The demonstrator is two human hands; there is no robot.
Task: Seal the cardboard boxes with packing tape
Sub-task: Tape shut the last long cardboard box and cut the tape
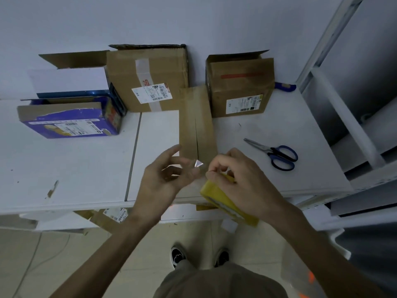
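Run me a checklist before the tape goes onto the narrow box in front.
1. Tape end peeled free, pinched by left hand: ok.
2. Tape roll gripped in right hand: ok.
3. Narrow box flaps closed, seam up: ok.
4. Seam taped: not ok, looks bare.
5. Tape end stuck to box: cannot tell.
6. Scissors within reach on table, right of box: ok.

Head-worn camera looks steeply down over table (75, 168).
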